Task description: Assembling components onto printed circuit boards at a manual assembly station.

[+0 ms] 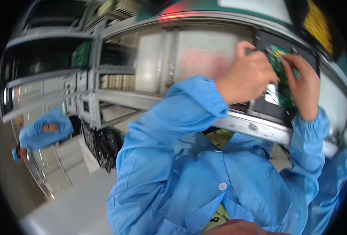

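A green circuit board (285, 92) with small yellow parts near its top lies in a black fixture (261, 106) on the bench rail. Over the board's left edge, my left hand (249, 74) has its fingers curled inward, their tips close to the board. Whatever they hold, if anything, is hidden. My right hand (304, 84) reaches over the right side of the board, thumb and fingertips drawn together near the yellow parts. Between those tips I cannot make out an object. Both forearms wear blue sleeves.
A metal rail (255, 127) runs along the bench's near side. Metal shelving (93, 78) with pale and dark items stands to the left. A person in blue (46, 129) is at far left, near black plastic bags (101, 147). Another blue garment (332, 184) shows at lower right.
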A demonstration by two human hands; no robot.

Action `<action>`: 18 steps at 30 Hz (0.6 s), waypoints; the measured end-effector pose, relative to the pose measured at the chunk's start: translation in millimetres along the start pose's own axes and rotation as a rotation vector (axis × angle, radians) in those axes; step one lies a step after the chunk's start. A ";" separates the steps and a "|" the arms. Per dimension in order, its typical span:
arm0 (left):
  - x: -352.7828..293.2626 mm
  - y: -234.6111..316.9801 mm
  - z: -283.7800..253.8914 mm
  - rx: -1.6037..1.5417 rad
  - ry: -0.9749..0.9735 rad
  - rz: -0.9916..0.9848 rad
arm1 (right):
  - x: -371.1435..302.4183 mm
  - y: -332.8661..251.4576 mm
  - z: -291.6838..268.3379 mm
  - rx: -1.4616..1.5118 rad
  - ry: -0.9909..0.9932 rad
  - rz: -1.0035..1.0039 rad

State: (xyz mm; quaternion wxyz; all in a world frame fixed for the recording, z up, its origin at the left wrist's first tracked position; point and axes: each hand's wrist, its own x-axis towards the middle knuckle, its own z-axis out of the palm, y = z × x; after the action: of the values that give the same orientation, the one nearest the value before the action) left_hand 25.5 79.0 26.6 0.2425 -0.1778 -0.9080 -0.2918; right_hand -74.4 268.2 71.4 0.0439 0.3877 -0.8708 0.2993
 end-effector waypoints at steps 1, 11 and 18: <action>0.3 1.9 -4.9 0.007 -0.017 -0.026 | 2.8 0.4 1.6 -0.027 0.005 -0.011; 8.0 4.2 -0.3 0.006 -0.091 0.002 | -5.2 1.4 -17.0 -0.043 0.153 -0.062; 5.0 13.0 -0.2 0.042 -0.072 -0.024 | -8.1 0.0 -15.6 -0.044 0.108 -0.033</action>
State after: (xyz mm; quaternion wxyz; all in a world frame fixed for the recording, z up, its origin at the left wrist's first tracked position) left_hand 27.5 89.7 35.3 0.2099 -0.1719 -0.9242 -0.2689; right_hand -71.2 282.1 81.6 0.1041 0.3844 -0.8669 0.2997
